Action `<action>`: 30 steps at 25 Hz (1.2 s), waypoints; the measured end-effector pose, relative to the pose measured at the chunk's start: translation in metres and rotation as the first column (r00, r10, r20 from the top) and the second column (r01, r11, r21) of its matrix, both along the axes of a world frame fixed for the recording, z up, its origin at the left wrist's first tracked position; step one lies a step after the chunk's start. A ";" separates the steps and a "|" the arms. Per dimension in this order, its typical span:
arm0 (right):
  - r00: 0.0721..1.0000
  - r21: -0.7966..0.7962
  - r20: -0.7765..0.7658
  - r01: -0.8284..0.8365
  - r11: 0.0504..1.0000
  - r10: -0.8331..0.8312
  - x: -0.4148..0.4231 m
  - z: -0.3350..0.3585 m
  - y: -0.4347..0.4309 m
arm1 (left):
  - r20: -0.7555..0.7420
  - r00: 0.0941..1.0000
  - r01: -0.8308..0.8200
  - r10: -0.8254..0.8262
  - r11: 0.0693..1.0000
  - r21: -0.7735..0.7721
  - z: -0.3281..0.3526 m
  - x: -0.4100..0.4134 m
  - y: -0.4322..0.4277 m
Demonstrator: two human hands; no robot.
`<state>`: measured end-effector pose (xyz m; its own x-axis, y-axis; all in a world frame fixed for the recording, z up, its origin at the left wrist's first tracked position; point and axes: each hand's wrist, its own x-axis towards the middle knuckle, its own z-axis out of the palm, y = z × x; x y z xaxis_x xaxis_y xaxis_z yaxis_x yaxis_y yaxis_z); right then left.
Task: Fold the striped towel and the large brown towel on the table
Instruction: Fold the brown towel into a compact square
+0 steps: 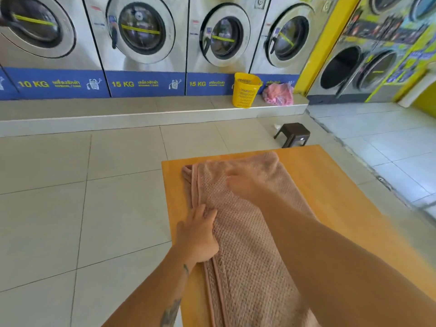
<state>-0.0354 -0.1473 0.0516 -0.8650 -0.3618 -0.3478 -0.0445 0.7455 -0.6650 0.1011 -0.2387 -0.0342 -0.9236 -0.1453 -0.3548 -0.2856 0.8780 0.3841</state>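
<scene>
The left hand (198,232) clamps its grip on the layered edge of the large brown towel (243,256), a waffle-weave strip lying along the smooth wooden worktop (330,180). Beyond and right of that grip, the right hand (245,182) (blurred) rests flat, fingers apart.

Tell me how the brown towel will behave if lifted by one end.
Likely floppy: the brown towel lies in soft layered folds and bunches where the left hand grips its edge. Probably hefty for cloth: thick, waffle-textured, several layers. Its rough weave should drag on the table, not slide.
</scene>
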 end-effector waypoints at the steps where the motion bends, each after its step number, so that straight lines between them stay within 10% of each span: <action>1: 1.000 0.032 -0.012 -0.025 0.999 0.026 0.008 -0.006 0.016 | -0.027 0.999 -0.025 0.025 1.000 0.006 0.000 0.003 0.004; 12: 0.956 0.201 0.026 -0.290 0.936 0.291 0.135 -0.037 0.267 | -0.292 0.841 -0.424 0.456 0.890 0.168 0.008 0.164 0.159; 19: 0.873 0.213 -0.042 -0.467 0.858 0.486 0.204 -0.053 0.407 | -0.119 0.802 -0.585 0.585 0.810 0.042 0.008 0.262 0.291; 22: 0.936 0.258 -0.047 -0.326 0.910 0.348 0.225 -0.055 0.448 | 0.044 0.764 -0.636 0.643 0.763 -0.114 0.002 0.291 0.323; 30: 0.979 0.191 -0.130 -0.128 0.973 0.154 0.297 -0.082 0.488 | -0.110 0.626 -0.779 0.772 0.625 -0.048 -0.022 0.322 0.380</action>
